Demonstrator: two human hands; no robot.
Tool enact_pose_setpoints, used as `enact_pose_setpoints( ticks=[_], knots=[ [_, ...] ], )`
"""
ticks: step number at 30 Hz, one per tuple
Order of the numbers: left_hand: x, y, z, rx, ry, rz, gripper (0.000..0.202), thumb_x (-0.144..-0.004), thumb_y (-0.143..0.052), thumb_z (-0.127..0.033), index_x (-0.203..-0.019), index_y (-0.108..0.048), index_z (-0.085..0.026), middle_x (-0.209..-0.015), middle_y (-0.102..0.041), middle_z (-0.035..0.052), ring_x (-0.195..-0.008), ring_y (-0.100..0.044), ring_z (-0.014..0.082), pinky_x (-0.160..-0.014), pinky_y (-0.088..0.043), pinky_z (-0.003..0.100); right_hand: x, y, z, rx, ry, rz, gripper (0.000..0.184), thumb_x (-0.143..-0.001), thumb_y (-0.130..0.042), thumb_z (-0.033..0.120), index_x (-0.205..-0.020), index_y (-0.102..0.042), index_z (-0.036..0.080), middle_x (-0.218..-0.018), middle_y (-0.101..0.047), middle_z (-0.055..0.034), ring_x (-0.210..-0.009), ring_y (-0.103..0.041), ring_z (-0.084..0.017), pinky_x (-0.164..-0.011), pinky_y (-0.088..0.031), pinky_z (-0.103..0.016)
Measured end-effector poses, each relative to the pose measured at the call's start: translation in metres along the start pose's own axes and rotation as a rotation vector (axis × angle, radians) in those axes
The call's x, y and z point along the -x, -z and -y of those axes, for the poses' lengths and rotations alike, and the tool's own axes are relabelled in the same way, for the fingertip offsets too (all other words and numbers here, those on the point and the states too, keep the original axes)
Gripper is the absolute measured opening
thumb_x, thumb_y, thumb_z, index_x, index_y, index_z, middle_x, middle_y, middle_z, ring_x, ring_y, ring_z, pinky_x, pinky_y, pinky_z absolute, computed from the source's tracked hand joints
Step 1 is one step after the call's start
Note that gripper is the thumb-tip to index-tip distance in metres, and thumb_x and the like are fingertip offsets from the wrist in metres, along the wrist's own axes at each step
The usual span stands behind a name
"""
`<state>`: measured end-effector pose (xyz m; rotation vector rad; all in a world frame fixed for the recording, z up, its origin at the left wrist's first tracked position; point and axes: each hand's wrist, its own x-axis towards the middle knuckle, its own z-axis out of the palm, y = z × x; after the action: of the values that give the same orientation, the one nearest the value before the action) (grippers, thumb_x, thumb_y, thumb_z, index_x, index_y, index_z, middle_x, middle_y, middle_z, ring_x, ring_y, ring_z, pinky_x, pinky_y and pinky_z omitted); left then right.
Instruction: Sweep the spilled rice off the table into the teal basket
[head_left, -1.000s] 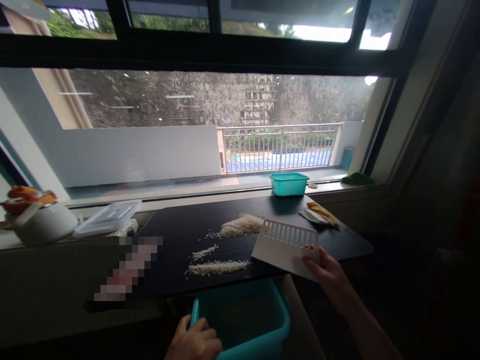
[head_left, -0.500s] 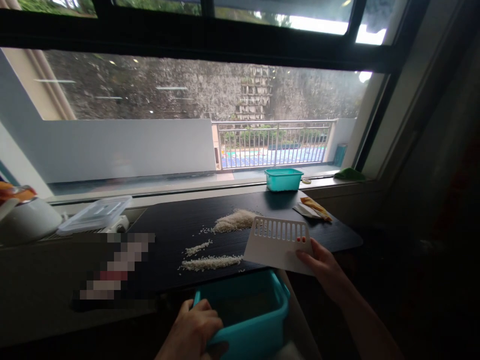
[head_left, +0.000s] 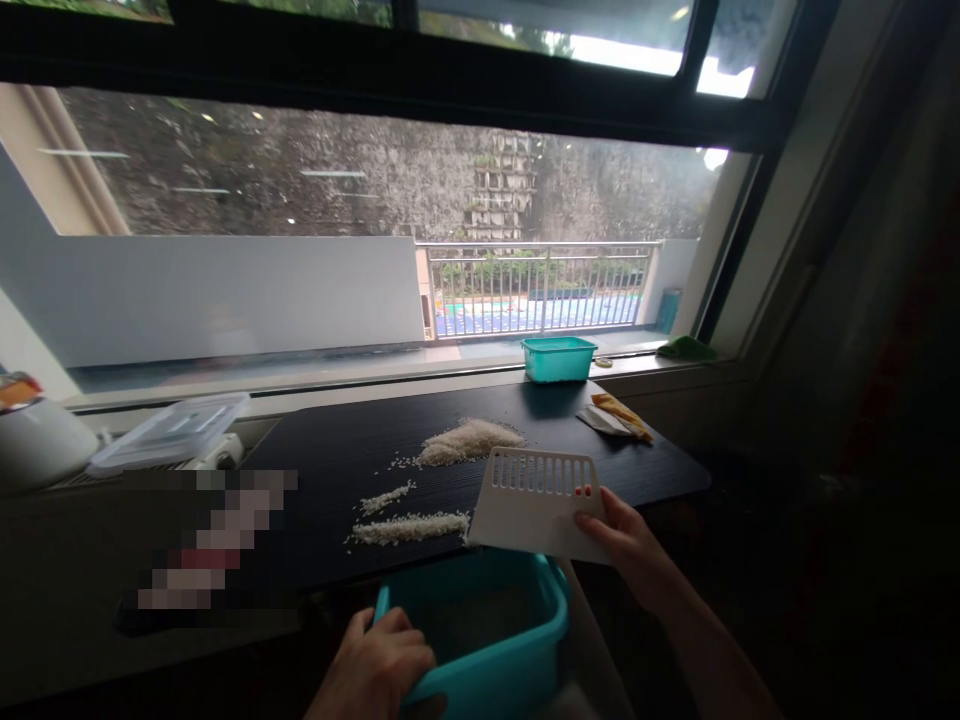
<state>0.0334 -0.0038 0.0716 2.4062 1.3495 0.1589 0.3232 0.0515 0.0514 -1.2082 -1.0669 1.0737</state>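
Note:
My right hand (head_left: 628, 545) grips a white plastic scraper (head_left: 534, 505) with a slotted top edge, held just right of a line of rice (head_left: 409, 528) near the front edge of the black table (head_left: 645, 470). A shorter streak of rice (head_left: 385, 497) and a bigger rice pile (head_left: 466, 440) lie further back. My left hand (head_left: 379, 670) holds the rim of a teal plastic bin (head_left: 487, 630) below the table's front edge, under the scraper.
A small teal tub (head_left: 559, 358) stands on the windowsill at the back. A yellow and white wrapper (head_left: 613, 418) lies at the table's back right. A clear lid (head_left: 171, 432) and a white pot (head_left: 37, 440) sit to the left. A window runs behind.
The scraper in my right hand has shifted left and toward the front edge, closer to the line of rice. The teal bin stays under the edge in my left hand.

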Motion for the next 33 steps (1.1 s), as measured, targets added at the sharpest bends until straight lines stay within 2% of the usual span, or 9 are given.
enact_pose_setpoints(
  ticks=[9, 14, 20, 26, 30, 33],
  knots=[
    [0.002, 0.000, 0.002, 0.013, -0.014, -0.024, 0.016, -0.077, -0.062, -0.031, -0.065, -0.060, -0.021, -0.075, -0.066, -0.0027, -0.083, -0.055, 0.0193, -0.085, -0.032, 0.034, -0.016, -0.016, -0.002, -0.069, -0.006, 0.015, 0.039, -0.063, -0.070, 0.039, -0.095, -0.062, 0.019, -0.083, -0.070, -0.0041, -0.076, -0.063, -0.024, -0.067, -0.047, -0.033],
    [0.004, 0.001, -0.002, 0.013, 0.029, -0.013, 0.014, -0.077, -0.062, -0.028, -0.065, -0.060, -0.022, -0.077, -0.067, -0.0027, -0.088, -0.055, 0.0202, -0.089, -0.029, 0.036, -0.006, -0.014, -0.003, -0.038, -0.014, 0.029, 0.039, -0.065, -0.069, 0.039, -0.097, -0.061, 0.018, -0.084, -0.071, -0.0039, -0.077, -0.062, -0.023, -0.068, -0.047, -0.031],
    [0.002, 0.000, -0.001, -0.005, 0.012, -0.037, 0.010, -0.077, -0.061, -0.027, -0.068, -0.062, -0.023, -0.077, -0.067, -0.0025, -0.087, -0.055, 0.0204, -0.089, -0.030, 0.036, 0.002, -0.011, 0.004, -0.038, -0.030, 0.035, 0.037, -0.065, -0.069, 0.038, -0.096, -0.062, 0.019, -0.084, -0.070, -0.0031, -0.077, -0.063, -0.023, -0.067, -0.047, -0.031],
    [0.001, 0.002, -0.002, -0.022, 0.039, 0.067, 0.018, -0.079, -0.061, -0.034, -0.067, -0.061, -0.021, -0.079, -0.068, -0.0010, -0.088, -0.056, 0.0214, -0.089, -0.031, 0.038, -0.012, -0.025, 0.003, -0.098, 0.000, 0.037, 0.037, -0.066, -0.069, 0.036, -0.098, -0.061, 0.019, -0.086, -0.071, -0.0044, -0.078, -0.065, -0.024, -0.065, -0.050, -0.032],
    [0.002, 0.003, -0.003, -0.015, 0.043, 0.021, 0.013, -0.078, -0.062, -0.029, -0.068, -0.062, -0.021, -0.081, -0.068, -0.0020, -0.092, -0.055, 0.0212, -0.093, -0.027, 0.041, -0.012, -0.033, 0.000, -0.108, 0.002, 0.032, 0.035, -0.066, -0.069, 0.031, -0.097, -0.061, 0.018, -0.084, -0.071, -0.0044, -0.078, -0.065, -0.024, -0.067, -0.051, -0.033],
    [0.003, 0.003, -0.004, -0.012, 0.052, 0.018, 0.010, -0.077, -0.063, -0.026, -0.068, -0.062, -0.021, -0.080, -0.067, -0.0023, -0.091, -0.055, 0.0211, -0.094, -0.026, 0.042, -0.006, -0.032, 0.000, -0.094, -0.006, 0.043, 0.035, -0.066, -0.069, 0.031, -0.098, -0.061, 0.019, -0.083, -0.071, -0.0036, -0.077, -0.064, -0.023, -0.068, -0.050, -0.033]
  ],
)
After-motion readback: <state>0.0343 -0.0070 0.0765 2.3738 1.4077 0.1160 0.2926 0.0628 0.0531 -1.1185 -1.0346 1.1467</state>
